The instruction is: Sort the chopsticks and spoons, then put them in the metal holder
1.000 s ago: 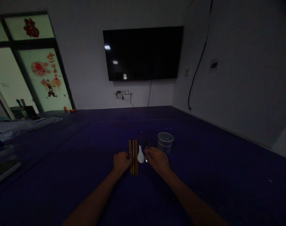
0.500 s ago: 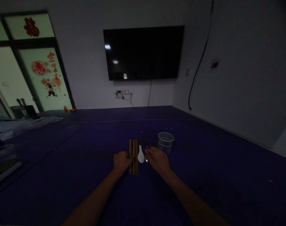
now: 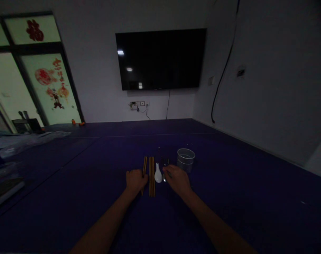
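My left hand [image 3: 135, 180] is closed around a pair of wooden chopsticks [image 3: 144, 164], which lean slightly away from the others. Beside them several more chopsticks [image 3: 152, 176] lie side by side, pointing away from me. A white soup spoon [image 3: 158, 175] rests just right of those, bowl toward me. My right hand [image 3: 177, 179] has its fingers pinched at a shiny metal spoon [image 3: 164, 179], mostly hidden under the fingers. Thin dark and metal pieces [image 3: 164, 161] show past the fingertips, too dim to name. Behind my right hand stands a grey round metal container [image 3: 186, 158].
Everything lies on a dark blue floor covering [image 3: 97, 211] with seams. Clear plastic sheeting [image 3: 33, 139] and a flat tray-like object [image 3: 7, 190] are at the left. A television [image 3: 161, 60] hangs on the far wall; a black cable [image 3: 223, 74] hangs on the right.
My left hand has shifted slightly left with the pair of chopsticks, which now tilts and stands apart from the rest. My right hand has stayed in place.
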### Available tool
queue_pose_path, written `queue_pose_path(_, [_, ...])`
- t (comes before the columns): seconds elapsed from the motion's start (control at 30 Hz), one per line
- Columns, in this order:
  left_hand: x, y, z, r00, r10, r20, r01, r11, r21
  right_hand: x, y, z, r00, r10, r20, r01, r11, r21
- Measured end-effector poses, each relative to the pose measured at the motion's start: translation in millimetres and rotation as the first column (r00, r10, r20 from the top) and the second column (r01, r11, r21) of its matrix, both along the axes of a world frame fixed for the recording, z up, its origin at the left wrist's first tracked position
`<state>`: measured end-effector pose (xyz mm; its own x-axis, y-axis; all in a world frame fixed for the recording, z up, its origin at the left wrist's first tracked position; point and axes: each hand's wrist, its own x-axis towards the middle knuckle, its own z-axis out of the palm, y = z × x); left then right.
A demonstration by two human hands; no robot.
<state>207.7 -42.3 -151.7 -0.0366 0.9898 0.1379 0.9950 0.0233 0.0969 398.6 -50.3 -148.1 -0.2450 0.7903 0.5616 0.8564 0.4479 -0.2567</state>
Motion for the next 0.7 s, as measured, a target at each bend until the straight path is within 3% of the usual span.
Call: queue_pose_path(0.7, [4.3, -3.5, 1.7, 0.994, -0.078, -0.076, 0.077, 0.997, -0.010, 1.0, 1.1, -1.6, 1.000, 0.007, -0.001, -0.007, 1.000, 0.003])
